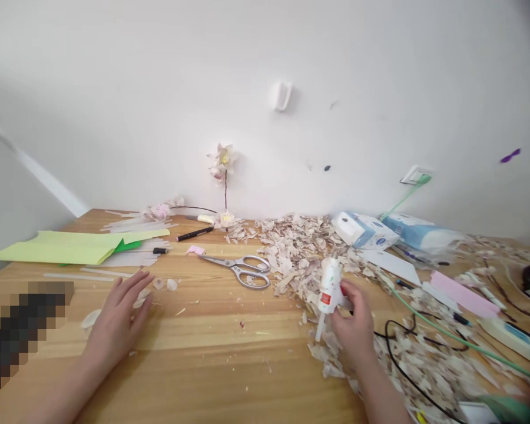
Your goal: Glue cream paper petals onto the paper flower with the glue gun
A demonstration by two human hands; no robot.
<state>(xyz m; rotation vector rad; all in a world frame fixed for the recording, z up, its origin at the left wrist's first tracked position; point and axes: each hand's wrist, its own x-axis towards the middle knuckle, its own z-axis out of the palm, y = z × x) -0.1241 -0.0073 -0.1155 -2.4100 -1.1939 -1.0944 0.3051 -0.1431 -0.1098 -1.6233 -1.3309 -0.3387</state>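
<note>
Two bare hands are in my head-camera view, both above a wood-grain table (194, 365). The right hand (355, 315) is closed around a hot-glue gun (331, 287), thumb and fingers wrapped at the handle side. The left hand (123, 312) is in a wide posture, fingers extended and thumb apart, over a few loose petals on the left side; I cannot tell whether it touches them.

Glue gun: located right of centre, in front of the near edge of a heap of dried petals (298, 235). Its body is white with small coloured specks and a red label (325, 298). The narrow end tilts toward the far side; a translucent glue stick (320, 327) projects from the near end.

Containers: one blue-and-white tissue pack (366, 231) lies at the far right, its contents hidden from me. A second blue-and-white pack (413, 232) lies just right of it; its right end is clear film, with white material visible through it.

Remaining items: metal scissors (236, 266) lie left of the petal heap, blades pointing left. Yellow-green paper (70, 246) lies at the far left. One pale flower (224, 158) stands upright near the wall.
</note>
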